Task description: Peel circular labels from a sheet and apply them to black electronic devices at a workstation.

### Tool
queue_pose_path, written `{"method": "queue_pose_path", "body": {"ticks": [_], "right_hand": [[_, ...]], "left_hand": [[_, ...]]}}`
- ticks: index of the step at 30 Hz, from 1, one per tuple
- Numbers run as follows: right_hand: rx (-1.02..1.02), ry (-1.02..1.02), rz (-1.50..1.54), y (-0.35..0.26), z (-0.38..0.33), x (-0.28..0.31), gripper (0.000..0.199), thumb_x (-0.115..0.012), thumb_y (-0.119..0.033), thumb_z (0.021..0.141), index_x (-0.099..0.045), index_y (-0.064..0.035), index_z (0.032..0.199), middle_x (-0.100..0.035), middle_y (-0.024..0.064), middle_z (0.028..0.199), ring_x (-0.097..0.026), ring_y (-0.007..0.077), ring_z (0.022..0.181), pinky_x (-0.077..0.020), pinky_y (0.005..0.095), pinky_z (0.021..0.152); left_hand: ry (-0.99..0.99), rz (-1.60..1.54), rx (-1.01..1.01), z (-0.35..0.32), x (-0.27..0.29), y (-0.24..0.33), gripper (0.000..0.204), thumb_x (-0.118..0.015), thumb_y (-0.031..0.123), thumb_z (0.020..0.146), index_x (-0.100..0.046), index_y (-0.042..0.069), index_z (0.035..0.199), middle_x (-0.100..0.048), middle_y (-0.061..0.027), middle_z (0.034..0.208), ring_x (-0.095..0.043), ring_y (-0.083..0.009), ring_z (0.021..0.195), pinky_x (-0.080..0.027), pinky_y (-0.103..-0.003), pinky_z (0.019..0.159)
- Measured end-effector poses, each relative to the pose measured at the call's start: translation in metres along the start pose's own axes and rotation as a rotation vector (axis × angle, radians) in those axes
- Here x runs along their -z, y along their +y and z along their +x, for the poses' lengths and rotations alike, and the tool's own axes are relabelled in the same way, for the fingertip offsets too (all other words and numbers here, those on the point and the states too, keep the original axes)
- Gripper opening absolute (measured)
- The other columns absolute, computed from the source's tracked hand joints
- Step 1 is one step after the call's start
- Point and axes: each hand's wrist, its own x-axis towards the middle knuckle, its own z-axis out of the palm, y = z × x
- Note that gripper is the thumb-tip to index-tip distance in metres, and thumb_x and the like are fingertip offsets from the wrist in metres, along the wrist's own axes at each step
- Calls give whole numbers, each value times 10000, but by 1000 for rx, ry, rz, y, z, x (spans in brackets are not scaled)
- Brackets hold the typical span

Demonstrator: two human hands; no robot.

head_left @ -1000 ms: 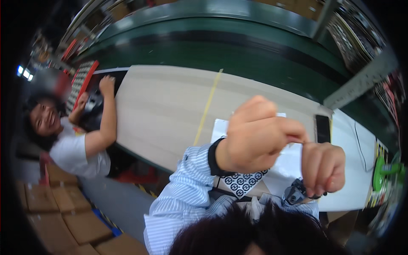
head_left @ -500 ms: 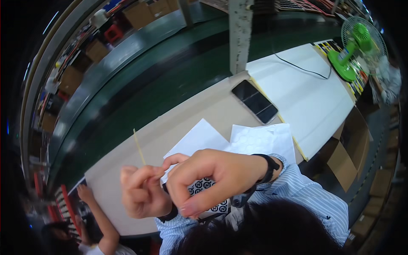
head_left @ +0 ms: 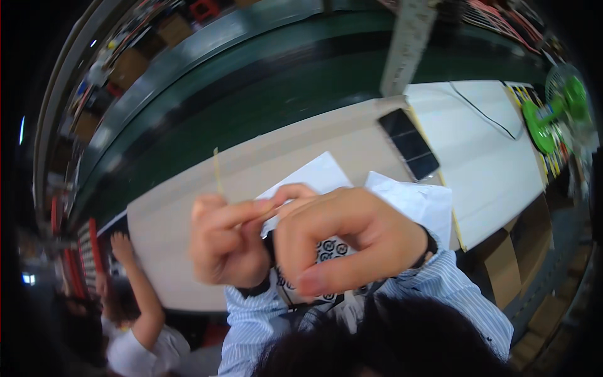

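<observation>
My left hand [head_left: 229,242] and my right hand [head_left: 355,235] are raised close together above the near side of the table. The left one has its fingers curled and pinched, their tips meeting a finger of the right hand. The right hand is curled too, its back and thumb showing. Whatever is between the fingertips is hidden or too small to make out. Behind the hands lie a white sheet [head_left: 323,171] and, to its right, a second white sheet [head_left: 414,200], both partly covered by the hands. Dark bands circle both wrists, below striped blue sleeves.
A dark phone [head_left: 409,144] lies on the beige tabletop [head_left: 169,251]. A green fan [head_left: 559,113] stands far right, with a black cable [head_left: 483,113] near it. A post [head_left: 408,47] rises at the table's far edge. Another person's arm [head_left: 144,289] is at left; an open carton [head_left: 512,257] is at right.
The view has shifted, so the table, phone and fan appear farther right. Both hands sit higher in the picture, still close together and curled. The other person's hand stays by the table's left end.
</observation>
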Motion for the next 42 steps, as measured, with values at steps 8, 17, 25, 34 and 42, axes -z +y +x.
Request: {"method": "queue_pose_path", "body": {"ticks": [8, 17, 25, 34, 42], "right_hand": [[1, -50, -50, 0, 5, 3, 78, -585, -78, 752, -559, -69, 679, -584, -10, 690, -521, 107, 682, -238, 298, 850], [81, -77, 53, 8, 4, 14, 82, -576, -97, 741, -560, -78, 663, -590, 13, 693, -546, 130, 686, -306, 368, 882], [-27, -7, -181, 1, 13, 20, 232, -561, -266, 781, -567, -87, 634, -577, 45, 628, -518, 134, 601, -399, 366, 790], [-867, -660, -711, -19, -91, -2, 144, -568, -183, 765, -621, -49, 779, -603, 92, 737, -577, 245, 695, -454, 335, 649], [-1821, -1278, -29, 86, -282, -5, 158, -543, -100, 775, -613, -34, 901, -604, 122, 925, -573, 268, 808, -456, 347, 693]], "left_hand": [[-156, 40, -23, 2, 10, -1, 321, -684, -61, 603, -392, 67, 632, -625, -102, 689, -401, -138, 534, -313, -275, 487], [-125, 96, 80, 12, 35, 16, 176, -676, -43, 603, -575, 42, 720, -639, -32, 738, -485, -176, 558, -394, -259, 542], [-1054, -107, 826, -32, 148, 64, 55, -606, 74, 715, -576, 30, 725, -621, -89, 718, -582, -256, 658, -442, -311, 593], [-1802, -140, 923, -222, 182, 75, 267, -567, 272, 720, -604, 54, 871, -590, -187, 742, -562, -363, 711, -446, -426, 641], [-1601, -441, 876, -289, 151, 64, 382, -575, 300, 724, -552, 40, 1003, -583, -220, 878, -558, -376, 803, -452, -408, 691]]}}
